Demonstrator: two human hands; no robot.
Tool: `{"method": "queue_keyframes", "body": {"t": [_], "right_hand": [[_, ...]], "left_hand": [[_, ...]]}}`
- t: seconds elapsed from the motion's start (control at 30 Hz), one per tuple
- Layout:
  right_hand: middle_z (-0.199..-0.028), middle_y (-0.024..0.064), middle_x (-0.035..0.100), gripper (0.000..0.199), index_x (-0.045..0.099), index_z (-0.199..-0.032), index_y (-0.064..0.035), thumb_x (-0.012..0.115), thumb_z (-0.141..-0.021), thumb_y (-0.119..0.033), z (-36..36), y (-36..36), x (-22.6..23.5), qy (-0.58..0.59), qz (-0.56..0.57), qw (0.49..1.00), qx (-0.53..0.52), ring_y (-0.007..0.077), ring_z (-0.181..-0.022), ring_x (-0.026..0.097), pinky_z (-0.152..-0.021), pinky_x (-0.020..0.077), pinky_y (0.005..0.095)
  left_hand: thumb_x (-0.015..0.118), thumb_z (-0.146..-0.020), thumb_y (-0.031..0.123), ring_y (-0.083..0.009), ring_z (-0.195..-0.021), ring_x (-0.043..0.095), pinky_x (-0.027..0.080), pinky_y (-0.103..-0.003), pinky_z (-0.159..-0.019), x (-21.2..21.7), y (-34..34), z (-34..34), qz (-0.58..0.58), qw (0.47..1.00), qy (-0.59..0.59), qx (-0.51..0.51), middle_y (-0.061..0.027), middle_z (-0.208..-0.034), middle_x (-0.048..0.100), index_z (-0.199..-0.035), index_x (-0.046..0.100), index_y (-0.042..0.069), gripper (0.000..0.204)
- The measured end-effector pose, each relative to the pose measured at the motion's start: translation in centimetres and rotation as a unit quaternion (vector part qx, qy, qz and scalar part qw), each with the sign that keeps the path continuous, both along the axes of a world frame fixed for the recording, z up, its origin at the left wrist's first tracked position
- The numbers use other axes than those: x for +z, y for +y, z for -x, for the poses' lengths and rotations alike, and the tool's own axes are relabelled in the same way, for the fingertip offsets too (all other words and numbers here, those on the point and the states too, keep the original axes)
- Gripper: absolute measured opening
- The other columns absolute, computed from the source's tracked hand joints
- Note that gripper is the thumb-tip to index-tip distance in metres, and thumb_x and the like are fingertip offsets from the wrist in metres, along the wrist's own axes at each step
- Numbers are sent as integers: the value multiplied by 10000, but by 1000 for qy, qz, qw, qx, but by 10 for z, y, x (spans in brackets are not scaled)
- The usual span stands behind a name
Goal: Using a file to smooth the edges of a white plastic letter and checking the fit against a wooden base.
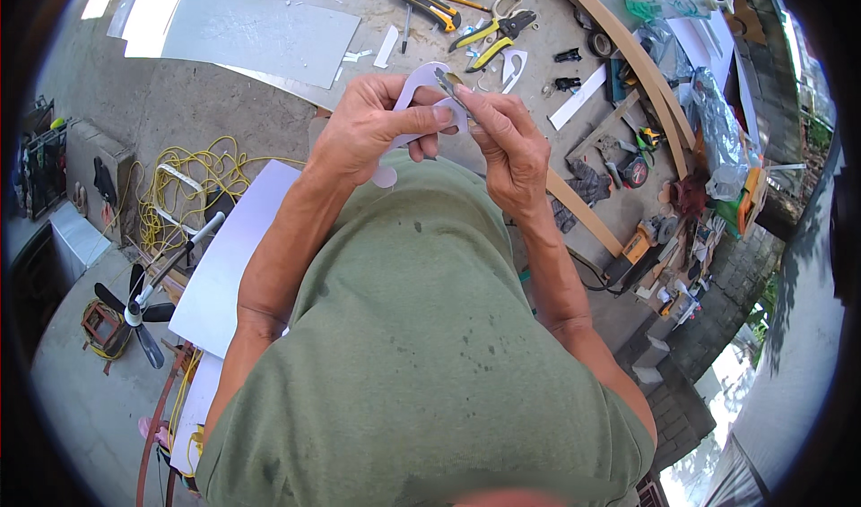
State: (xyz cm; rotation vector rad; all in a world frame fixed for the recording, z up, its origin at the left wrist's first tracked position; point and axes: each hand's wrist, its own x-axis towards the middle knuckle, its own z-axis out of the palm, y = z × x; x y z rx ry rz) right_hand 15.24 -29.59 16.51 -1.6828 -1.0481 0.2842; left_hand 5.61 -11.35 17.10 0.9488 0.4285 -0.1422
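Note:
In front of my chest, my left hand (359, 129) pinches a thin white curved cut-out piece (420, 84) between thumb and fingers. The piece bends in a hook shape, and a rounded white end (385, 177) hangs below my left hand. My right hand (513, 144) grips a small metal tool (447, 80), its tip against the upper part of the piece. My fingers hide most of this tool, so I cannot make out its kind. Beyond my hands on the work table lie yellow-handled snips (495, 35), a yellow and black utility knife (420, 3) and a pen (407, 27).
A grey sheet (260, 37) lies at the far left of the table. To the right are a tape measure (635, 171), a long brown strip (619, 36) and a clear green-tinted spray bottle (668, 3). Left of me are a coiled yellow cord (202, 175) and a fan (134, 314).

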Motion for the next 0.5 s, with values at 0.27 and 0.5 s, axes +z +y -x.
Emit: {"method": "queue_keyframes", "body": {"t": [0.27, 0.5], "right_hand": [[-968, 60, 578, 582, 654, -1315, -188, 679, -792, 67, 5, 5, 2, -73, 55, 995, -43, 178, -753, 590, -620, 499, 319], [-942, 80, 554, 445, 636, -1333, -146, 660, -906, -25, 7, -11, -10, -82, 77, 985, -132, 185, -704, 539, -605, 475, 316]], "left_hand": [[788, -829, 94, -108, -614, 629, 488, -233, -516, -2, -11, 2, -103, 991, -16, 79, -73, -732, 688, -927, 718, -20, 166], [783, -830, 61, -98, -625, 630, 496, -224, -543, -5, -13, 8, -120, 981, 2, 153, -77, -802, 713, -1061, 714, -19, 255]]}}
